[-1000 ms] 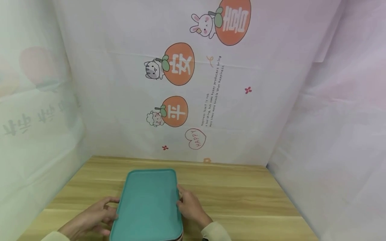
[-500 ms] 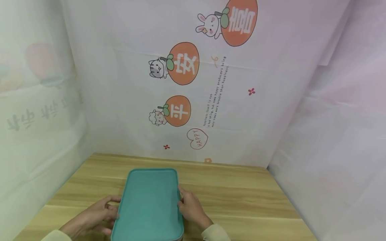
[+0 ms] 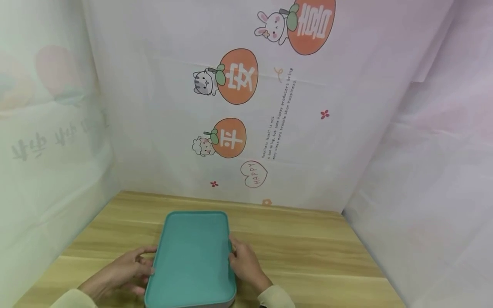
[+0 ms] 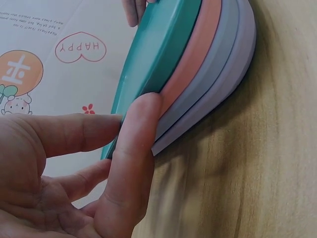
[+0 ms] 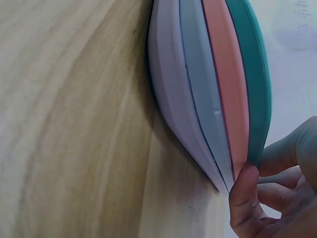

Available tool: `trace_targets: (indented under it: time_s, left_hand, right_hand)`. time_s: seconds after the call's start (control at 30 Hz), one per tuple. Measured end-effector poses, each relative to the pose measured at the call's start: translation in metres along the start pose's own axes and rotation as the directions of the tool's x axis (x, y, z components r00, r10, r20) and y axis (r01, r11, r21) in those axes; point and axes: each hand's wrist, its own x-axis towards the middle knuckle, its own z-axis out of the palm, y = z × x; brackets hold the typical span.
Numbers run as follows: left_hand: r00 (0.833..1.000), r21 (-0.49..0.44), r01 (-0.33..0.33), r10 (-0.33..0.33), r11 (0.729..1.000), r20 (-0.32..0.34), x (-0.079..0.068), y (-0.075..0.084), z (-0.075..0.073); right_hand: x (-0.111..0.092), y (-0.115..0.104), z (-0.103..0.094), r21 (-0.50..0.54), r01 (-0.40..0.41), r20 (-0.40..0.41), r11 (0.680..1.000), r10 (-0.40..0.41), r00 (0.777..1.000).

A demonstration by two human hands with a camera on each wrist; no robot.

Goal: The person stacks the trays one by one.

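Note:
A rectangular teal tray (image 3: 192,256) with a low raised rim lies on top of a stack on the table. Under it, the wrist views show a coral tray (image 4: 209,22), a blue-grey tray (image 4: 226,32) and, lowest, a lilac tray (image 4: 245,37). At the left long side my left hand (image 3: 125,271) grips the teal tray's edge between thumb and fingers. My right hand (image 3: 246,265) pinches the opposite edge, its thumb (image 5: 243,191) against the side where teal and coral meet. The teal tray hides the insides of the lower trays.
The wood-grain table (image 3: 300,256) extends right of and behind the stack. A white printed cloth (image 3: 173,128) hangs at the back, with more white cloth (image 3: 435,205) along both sides.
The head view has shifted slightly, so the stack and cloth prints appear a little displaced. Both hands keep their hold on the teal tray's sides.

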Motion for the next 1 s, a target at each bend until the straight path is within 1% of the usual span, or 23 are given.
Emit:
trace_targets:
  time_s: [0.13,0.23,0.43,0.67,0.77,0.83,0.9,0.93,0.97,1.0]
  left_hand:
    - [1.000,-0.009,0.008,-0.008,1.000,0.000,-0.001,0.002,0.003]
    - [1.000,-0.006,0.019,-0.019,1.000,-0.015,0.000,0.005,0.006]
    - [0.999,0.010,0.019,-0.019,1.000,-0.026,0.005,0.008,0.010]
    - [1.000,-0.011,-0.008,0.008,1.000,0.005,0.012,0.003,0.007]
    - [1.000,-0.024,-0.002,0.002,1.000,0.011,0.012,-0.003,0.006]
    - [1.000,-0.024,0.006,-0.006,1.000,-0.003,0.013,-0.007,0.005]
    - [0.999,-0.017,0.018,-0.019,1.000,-0.043,0.015,-0.008,0.002]
    - [0.997,-0.011,0.027,-0.028,1.000,-0.074,0.016,-0.008,0.001]
    - [0.994,0.000,0.035,-0.035,0.999,-0.107,0.019,-0.007,0.000]
    - [0.989,0.015,0.042,-0.039,0.999,-0.140,0.021,-0.006,-0.002]
  right_hand:
    - [-0.003,0.001,-0.002,0.007,-0.004,0.000,1.000,0.004,1.000]
    - [-0.004,0.002,-0.004,0.013,-0.008,-0.006,1.000,0.008,1.000]
    - [-0.005,0.006,-0.008,0.010,-0.013,-0.026,1.000,0.014,1.000]
    - [0.000,0.012,-0.008,-0.011,0.011,-0.034,1.000,-0.011,0.999]
    - [0.000,0.016,-0.005,-0.015,0.005,-0.021,1.000,-0.005,1.000]
    - [0.000,0.018,-0.004,-0.001,-0.004,-0.010,1.000,0.004,1.000]
    - [0.000,0.022,-0.003,0.034,-0.007,-0.006,0.999,0.008,1.000]
    - [0.001,0.026,-0.004,0.057,-0.002,-0.012,0.998,0.003,1.000]
    - [0.004,0.034,-0.002,0.063,0.032,-0.028,0.997,-0.031,0.999]
    - [0.006,0.039,-0.004,0.070,0.059,-0.045,0.996,-0.056,0.997]
